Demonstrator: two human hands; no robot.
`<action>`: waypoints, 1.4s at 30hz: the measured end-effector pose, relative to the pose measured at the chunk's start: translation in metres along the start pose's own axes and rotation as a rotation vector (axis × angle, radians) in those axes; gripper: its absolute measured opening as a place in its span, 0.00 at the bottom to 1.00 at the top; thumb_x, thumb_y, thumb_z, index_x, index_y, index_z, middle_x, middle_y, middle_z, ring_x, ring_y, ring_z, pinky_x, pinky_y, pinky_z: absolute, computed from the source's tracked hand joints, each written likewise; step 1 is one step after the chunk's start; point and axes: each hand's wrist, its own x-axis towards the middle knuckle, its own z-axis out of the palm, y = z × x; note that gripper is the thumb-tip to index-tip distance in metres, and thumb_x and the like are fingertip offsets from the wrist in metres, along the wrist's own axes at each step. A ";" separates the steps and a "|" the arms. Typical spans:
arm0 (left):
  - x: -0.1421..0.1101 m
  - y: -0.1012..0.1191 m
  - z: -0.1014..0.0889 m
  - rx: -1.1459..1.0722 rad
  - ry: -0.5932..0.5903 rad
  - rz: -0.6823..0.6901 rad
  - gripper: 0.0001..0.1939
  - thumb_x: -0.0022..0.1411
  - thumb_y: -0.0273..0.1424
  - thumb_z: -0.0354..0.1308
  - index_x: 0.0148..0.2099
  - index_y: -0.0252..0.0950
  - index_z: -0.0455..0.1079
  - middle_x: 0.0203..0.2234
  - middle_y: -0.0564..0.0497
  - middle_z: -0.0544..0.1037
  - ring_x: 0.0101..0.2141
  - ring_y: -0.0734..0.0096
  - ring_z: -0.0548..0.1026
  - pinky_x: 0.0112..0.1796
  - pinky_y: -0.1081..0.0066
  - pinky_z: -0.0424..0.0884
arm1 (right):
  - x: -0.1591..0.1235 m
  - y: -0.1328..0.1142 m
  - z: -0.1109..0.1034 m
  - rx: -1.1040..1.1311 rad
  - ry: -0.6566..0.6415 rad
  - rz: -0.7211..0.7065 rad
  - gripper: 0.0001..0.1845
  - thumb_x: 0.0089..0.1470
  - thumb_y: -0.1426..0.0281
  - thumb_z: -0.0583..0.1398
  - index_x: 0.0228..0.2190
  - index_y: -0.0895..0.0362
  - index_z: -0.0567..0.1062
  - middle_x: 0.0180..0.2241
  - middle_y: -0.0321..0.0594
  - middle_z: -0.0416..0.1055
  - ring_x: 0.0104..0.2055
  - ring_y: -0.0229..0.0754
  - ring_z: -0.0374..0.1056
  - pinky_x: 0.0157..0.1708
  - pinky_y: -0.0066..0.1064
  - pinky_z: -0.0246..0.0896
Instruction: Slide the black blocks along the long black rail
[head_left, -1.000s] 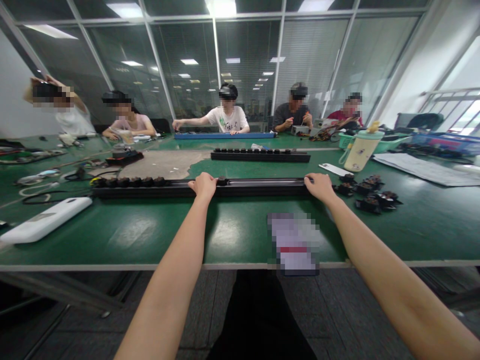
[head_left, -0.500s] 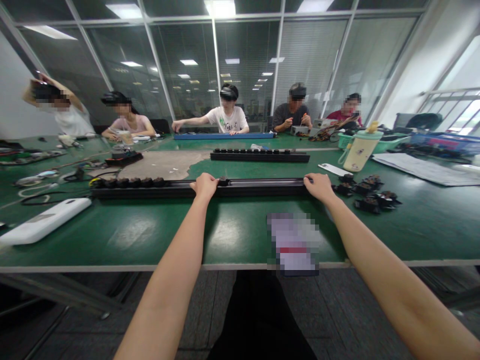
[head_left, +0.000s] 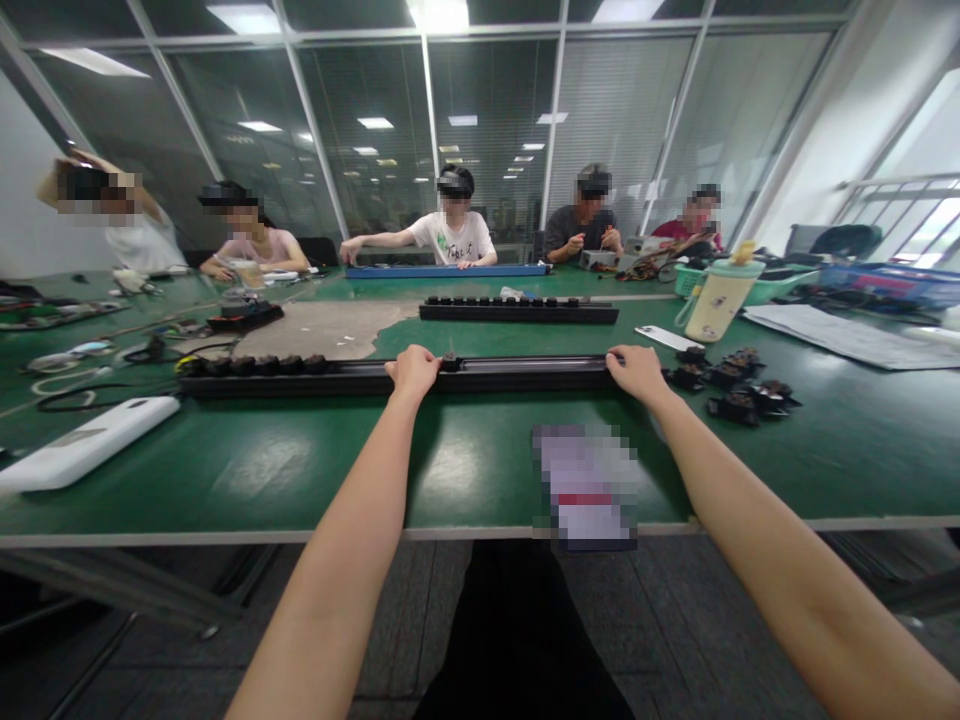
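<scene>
Along the near side of the green table [head_left: 480, 440], we see a long black bar [head_left: 525, 384] lying crosswise, both hands on it. Left hand [head_left: 415, 370]: fingers curled narrow over the bar around mid-length, tips beside a single black block [head_left: 451, 363]; we can't tell if it pinches that block. Right hand [head_left: 636, 370]: closed around the bar's right end, far fingers hidden. Toward the bar's left end we count a row of blocks [head_left: 271, 366] seated on top. Loose blocks [head_left: 735, 383] lie on the table just right of the right hand. Nearer us, a blurred-out phone [head_left: 581, 487] overhangs the table edge; beyond, a second black bar [head_left: 519, 314] carries its own blocks.
</scene>
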 end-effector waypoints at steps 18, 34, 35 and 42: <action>-0.003 0.006 0.001 0.015 -0.010 0.048 0.13 0.68 0.37 0.55 0.43 0.42 0.82 0.45 0.44 0.84 0.53 0.51 0.77 0.54 0.54 0.64 | 0.001 0.001 0.002 0.005 0.012 -0.006 0.23 0.64 0.65 0.51 0.49 0.61 0.81 0.49 0.54 0.79 0.54 0.56 0.72 0.62 0.52 0.53; -0.003 0.007 0.003 -0.013 -0.023 0.072 0.13 0.66 0.36 0.56 0.42 0.43 0.82 0.44 0.46 0.84 0.52 0.52 0.77 0.55 0.54 0.64 | 0.001 0.002 0.003 0.013 0.017 -0.001 0.23 0.65 0.64 0.51 0.49 0.60 0.81 0.49 0.54 0.79 0.55 0.57 0.72 0.63 0.54 0.52; -0.003 0.007 0.003 -0.010 -0.023 0.074 0.13 0.66 0.36 0.56 0.42 0.43 0.82 0.45 0.46 0.84 0.52 0.52 0.77 0.54 0.55 0.64 | 0.001 0.001 0.003 0.011 0.014 -0.003 0.23 0.65 0.64 0.51 0.49 0.60 0.81 0.49 0.54 0.79 0.55 0.57 0.72 0.63 0.54 0.52; -0.007 0.010 0.001 0.009 -0.039 0.090 0.13 0.66 0.36 0.55 0.44 0.44 0.82 0.45 0.47 0.84 0.52 0.53 0.76 0.53 0.57 0.65 | 0.000 -0.001 0.000 0.005 0.013 -0.006 0.23 0.65 0.65 0.51 0.48 0.60 0.81 0.49 0.53 0.79 0.54 0.55 0.72 0.63 0.52 0.53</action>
